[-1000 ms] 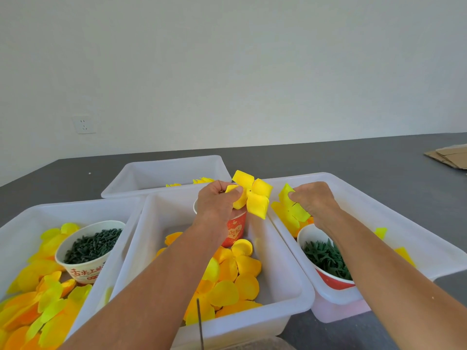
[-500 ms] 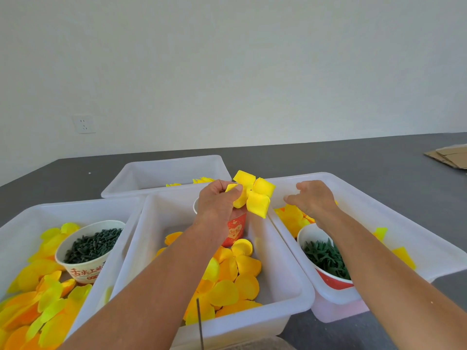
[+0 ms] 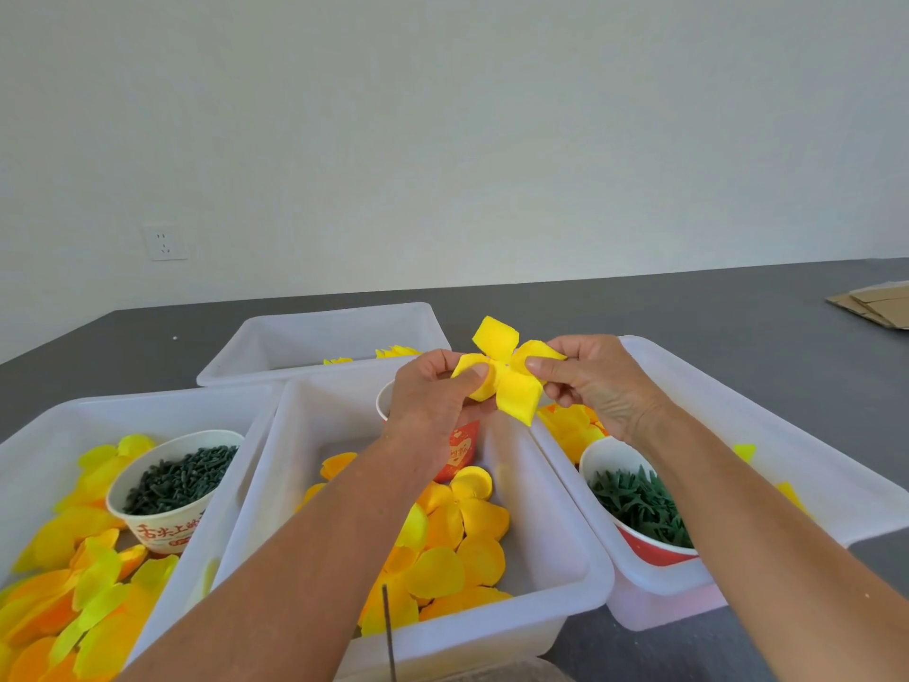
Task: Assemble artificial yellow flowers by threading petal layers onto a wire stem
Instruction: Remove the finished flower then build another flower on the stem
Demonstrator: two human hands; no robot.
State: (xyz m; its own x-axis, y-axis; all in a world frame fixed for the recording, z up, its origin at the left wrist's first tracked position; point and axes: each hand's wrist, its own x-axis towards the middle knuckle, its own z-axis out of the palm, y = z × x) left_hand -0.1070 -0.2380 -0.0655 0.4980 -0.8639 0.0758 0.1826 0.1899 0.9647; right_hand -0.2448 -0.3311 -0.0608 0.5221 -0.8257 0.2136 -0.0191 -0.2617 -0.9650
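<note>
Both hands meet above the far end of the middle white tub (image 3: 580, 573), holding one yellow petal layer (image 3: 506, 371) between them; the left hand (image 3: 435, 391) pinches its left lobe with thumb and curled fingers, and the right hand (image 3: 590, 381) pinches its right lobe the same way; the layer is a four-lobed cross, spread open and facing the camera, with one lobe pointing up and away, one hanging down toward the tub, and its pinched arms running left to right; a thin dark wire stem (image 3: 388, 627) stands near the tub's near rim, roughly upright, apart from the hands; loose yellow petals (image 3: 457, 548) lie on the tub floor; a red paper cup (image 3: 460, 447) stands behind the left wrist.
</note>
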